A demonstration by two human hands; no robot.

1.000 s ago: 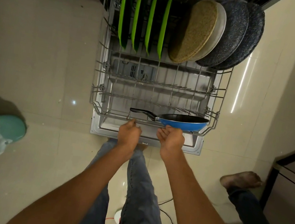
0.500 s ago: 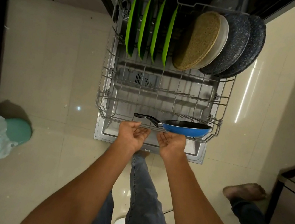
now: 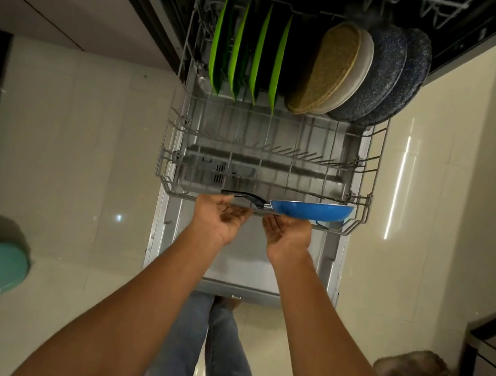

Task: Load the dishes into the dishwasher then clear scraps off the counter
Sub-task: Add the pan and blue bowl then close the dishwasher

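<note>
Grey wire rack point(image 3: 170, 187) front rail met by left hand point(image 3: 220, 218) and right hand point(image 3: 289, 233) — palms up, fingers relaxed, gripping nothing, apparently pushing. Just beyond fingertips, blue pan point(image 3: 312, 209) on edge. Farther back, green plates point(image 3: 247, 52) and speckled plates point(image 3: 389, 76) upright. Hard shove — pan could tip, plates clatter.

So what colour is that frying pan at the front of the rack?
The frying pan is bright blue with a black handle, seen clearly in the head view.
</note>
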